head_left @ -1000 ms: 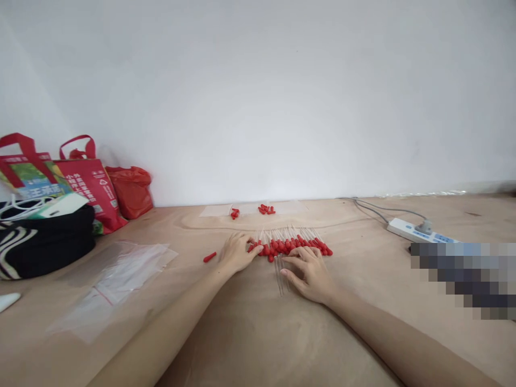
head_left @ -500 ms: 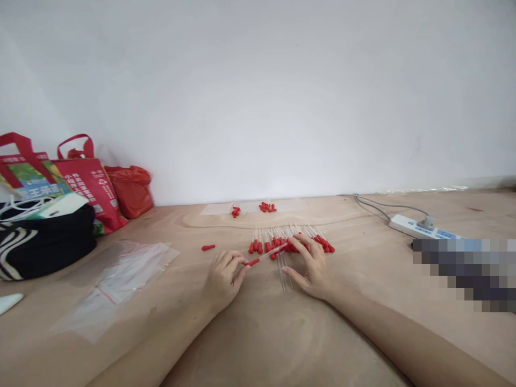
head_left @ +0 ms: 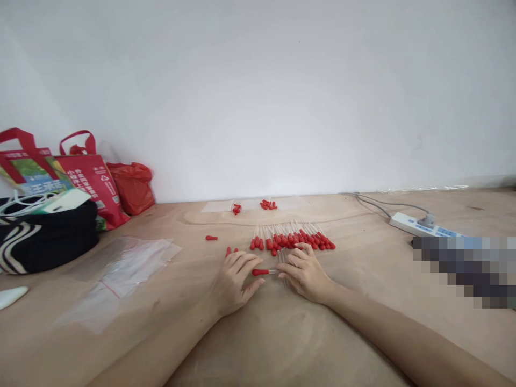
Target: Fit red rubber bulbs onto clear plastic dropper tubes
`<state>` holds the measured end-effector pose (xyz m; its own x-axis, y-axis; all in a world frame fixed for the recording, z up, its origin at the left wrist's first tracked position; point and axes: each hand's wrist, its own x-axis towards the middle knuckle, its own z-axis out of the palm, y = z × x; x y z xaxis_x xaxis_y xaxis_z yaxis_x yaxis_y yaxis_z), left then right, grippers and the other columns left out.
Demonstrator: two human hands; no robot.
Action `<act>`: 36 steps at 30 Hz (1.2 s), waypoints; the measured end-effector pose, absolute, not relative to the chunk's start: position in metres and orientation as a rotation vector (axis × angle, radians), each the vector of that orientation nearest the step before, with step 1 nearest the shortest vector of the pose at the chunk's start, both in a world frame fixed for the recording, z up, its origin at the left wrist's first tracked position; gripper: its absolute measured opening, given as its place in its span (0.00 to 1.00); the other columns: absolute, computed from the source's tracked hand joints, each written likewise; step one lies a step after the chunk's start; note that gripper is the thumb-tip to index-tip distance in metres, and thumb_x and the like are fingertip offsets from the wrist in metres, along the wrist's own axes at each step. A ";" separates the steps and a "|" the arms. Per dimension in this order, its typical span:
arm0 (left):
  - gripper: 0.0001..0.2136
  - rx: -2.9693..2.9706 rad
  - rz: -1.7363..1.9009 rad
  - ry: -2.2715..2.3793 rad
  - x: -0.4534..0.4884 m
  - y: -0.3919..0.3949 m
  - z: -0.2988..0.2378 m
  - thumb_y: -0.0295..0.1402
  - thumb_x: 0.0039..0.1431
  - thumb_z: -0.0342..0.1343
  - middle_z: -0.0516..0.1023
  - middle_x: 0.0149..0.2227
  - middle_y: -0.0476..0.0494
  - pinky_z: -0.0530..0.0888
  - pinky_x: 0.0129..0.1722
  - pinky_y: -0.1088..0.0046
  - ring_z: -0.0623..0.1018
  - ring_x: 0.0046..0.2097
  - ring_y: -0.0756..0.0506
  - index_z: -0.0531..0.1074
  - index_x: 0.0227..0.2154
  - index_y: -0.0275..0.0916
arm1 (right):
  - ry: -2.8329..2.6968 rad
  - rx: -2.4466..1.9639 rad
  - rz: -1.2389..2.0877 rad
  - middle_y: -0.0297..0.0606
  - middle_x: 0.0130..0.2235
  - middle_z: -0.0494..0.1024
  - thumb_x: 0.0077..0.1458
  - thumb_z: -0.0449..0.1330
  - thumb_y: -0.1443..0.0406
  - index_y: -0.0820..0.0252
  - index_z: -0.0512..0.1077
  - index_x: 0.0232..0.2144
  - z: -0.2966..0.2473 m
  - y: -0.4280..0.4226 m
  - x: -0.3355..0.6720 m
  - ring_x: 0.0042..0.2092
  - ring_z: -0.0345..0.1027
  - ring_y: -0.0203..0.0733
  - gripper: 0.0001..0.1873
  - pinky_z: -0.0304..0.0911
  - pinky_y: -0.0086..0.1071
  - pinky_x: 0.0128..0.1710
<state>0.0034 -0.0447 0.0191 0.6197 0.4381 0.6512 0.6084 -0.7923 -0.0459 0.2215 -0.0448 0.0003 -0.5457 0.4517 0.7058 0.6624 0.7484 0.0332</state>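
A dropper with a red rubber bulb (head_left: pixel 260 272) and a clear glass tube lies level between my two hands. My right hand (head_left: pixel 307 273) pinches the tube end of it. Fingers apart, my left hand (head_left: pixel 238 279) curves around the bulb without visibly gripping it. Under my right fingers lie several bare glass tubes (head_left: pixel 282 257), partly hidden. Just beyond is a row of droppers (head_left: pixel 296 239), bulbs toward me and tubes toward the wall. Two loose red bulbs (head_left: pixel 228 251) show past my left fingertips, and another red bulb (head_left: pixel 211 237) lies farther left.
Clear plastic bags (head_left: pixel 124 279) lie flat on the left of the wooden table. Behind them stand a black bag (head_left: pixel 60 236) and red carrier bags (head_left: pixel 94 183). Small piles of red bulbs (head_left: pixel 268 205) lie near the wall. A power strip (head_left: pixel 419 226) with a cable is at right.
My left fingers have let go of the red bulb and spread. The dropper has swung from slanted to level, nearer me. My right hand has drawn back from the row and closed on its tube.
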 end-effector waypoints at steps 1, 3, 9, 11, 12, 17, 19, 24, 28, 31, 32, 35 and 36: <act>0.11 -2.601 -0.928 -0.833 0.004 -0.044 0.018 0.36 0.57 0.49 0.73 0.39 0.42 0.65 0.43 0.67 0.69 0.42 0.45 0.69 0.39 0.38 | -2.245 -0.822 -0.380 0.33 0.25 0.68 0.56 0.49 0.63 0.56 0.71 0.34 0.001 -0.045 0.221 0.33 0.57 0.35 0.11 0.47 0.38 0.47; 0.09 -2.635 -0.925 -0.804 0.005 -0.043 0.017 0.35 0.58 0.47 0.75 0.37 0.44 0.65 0.42 0.68 0.70 0.41 0.47 0.70 0.35 0.39 | -2.252 -0.804 -0.370 0.33 0.25 0.68 0.56 0.49 0.63 0.57 0.71 0.31 0.002 -0.047 0.220 0.33 0.57 0.35 0.11 0.46 0.38 0.47; 0.10 -2.675 -0.885 -0.786 0.004 -0.047 0.019 0.32 0.59 0.46 0.74 0.26 0.49 0.63 0.40 0.68 0.70 0.31 0.50 0.70 0.25 0.40 | -2.275 -0.757 -0.362 0.32 0.21 0.66 0.56 0.48 0.64 0.58 0.70 0.25 0.008 -0.053 0.220 0.30 0.55 0.34 0.13 0.47 0.37 0.44; 0.10 -2.677 -0.887 -0.772 0.005 -0.048 0.020 0.30 0.58 0.46 0.74 0.25 0.50 0.62 0.41 0.68 0.70 0.31 0.51 0.70 0.25 0.40 | -2.264 -0.741 -0.374 0.31 0.20 0.66 0.56 0.48 0.64 0.58 0.69 0.24 0.009 -0.055 0.219 0.29 0.54 0.34 0.14 0.47 0.37 0.43; 0.10 -2.681 -0.888 -0.771 0.005 -0.049 0.020 0.30 0.58 0.46 0.74 0.25 0.51 0.62 0.41 0.67 0.70 0.31 0.51 0.69 0.24 0.40 | -2.261 -0.741 -0.379 0.31 0.20 0.65 0.56 0.47 0.64 0.58 0.69 0.23 0.009 -0.055 0.219 0.29 0.54 0.34 0.14 0.47 0.37 0.43; 0.11 -2.693 -0.914 -0.843 -0.005 -0.046 0.018 0.30 0.58 0.44 0.73 0.25 0.48 0.64 0.38 0.68 0.70 0.32 0.49 0.69 0.24 0.39 | -2.265 -0.804 -0.352 0.32 0.20 0.65 0.56 0.46 0.64 0.58 0.69 0.23 0.006 -0.055 0.231 0.29 0.55 0.34 0.16 0.47 0.38 0.44; 0.11 -2.637 -1.006 -0.948 -0.015 -0.044 0.017 0.30 0.59 0.44 0.72 0.26 0.47 0.65 0.36 0.70 0.70 0.32 0.49 0.69 0.26 0.39 | -2.212 -0.896 -0.312 0.33 0.21 0.67 0.56 0.46 0.64 0.58 0.70 0.24 0.004 -0.054 0.239 0.29 0.56 0.35 0.16 0.47 0.38 0.43; 0.11 -2.448 -1.285 -1.276 -0.032 -0.034 0.014 0.34 0.58 0.44 0.69 0.31 0.45 0.69 0.34 0.74 0.70 0.33 0.49 0.71 0.36 0.39 | -2.014 -1.081 -0.220 0.34 0.22 0.69 0.56 0.48 0.64 0.57 0.73 0.30 0.000 -0.055 0.244 0.28 0.57 0.34 0.14 0.48 0.36 0.39; 0.13 -2.213 -1.368 -1.686 -0.045 -0.017 0.010 0.36 0.56 0.44 0.69 0.30 0.44 0.70 0.31 0.72 0.71 0.31 0.49 0.71 0.36 0.38 | -1.951 -1.148 -0.234 0.36 0.27 0.73 0.56 0.47 0.65 0.58 0.72 0.38 -0.002 -0.055 0.238 0.30 0.61 0.35 0.14 0.49 0.34 0.37; 0.14 -2.121 -1.392 -1.955 -0.055 -0.006 0.007 0.38 0.52 0.46 0.71 0.29 0.44 0.71 0.30 0.71 0.71 0.29 0.48 0.70 0.36 0.36 | -1.940 -1.251 -0.288 0.37 0.29 0.73 0.54 0.47 0.67 0.58 0.72 0.38 -0.004 -0.055 0.240 0.31 0.62 0.36 0.15 0.48 0.33 0.35; 0.15 -2.130 -1.384 -2.024 -0.057 -0.004 0.006 0.39 0.50 0.47 0.71 0.28 0.45 0.71 0.29 0.72 0.71 0.28 0.48 0.69 0.36 0.36 | -1.944 -1.289 -0.312 0.37 0.28 0.73 0.53 0.48 0.67 0.57 0.72 0.37 -0.005 -0.055 0.241 0.32 0.62 0.36 0.14 0.48 0.33 0.35; 0.17 -2.253 -1.280 -2.146 -0.056 -0.003 0.007 0.42 0.49 0.49 0.73 0.27 0.47 0.71 0.28 0.72 0.72 0.27 0.48 0.67 0.38 0.36 | -1.973 -1.383 -0.370 0.37 0.27 0.73 0.51 0.49 0.68 0.55 0.73 0.34 -0.007 -0.056 0.239 0.33 0.61 0.39 0.13 0.47 0.34 0.35; 0.18 -2.288 -1.244 -2.156 -0.055 -0.004 0.007 0.44 0.50 0.48 0.74 0.27 0.46 0.71 0.29 0.72 0.73 0.28 0.48 0.67 0.39 0.36 | -1.985 -1.408 -0.379 0.37 0.27 0.73 0.51 0.49 0.68 0.55 0.73 0.33 -0.008 -0.056 0.237 0.33 0.61 0.39 0.13 0.47 0.34 0.34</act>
<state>-0.0548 -0.0041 0.0072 -0.0687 0.9381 0.3395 0.7637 -0.1695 0.6229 0.2372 -0.0555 -0.0080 -0.1973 0.7227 0.6624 0.9159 0.3768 -0.1383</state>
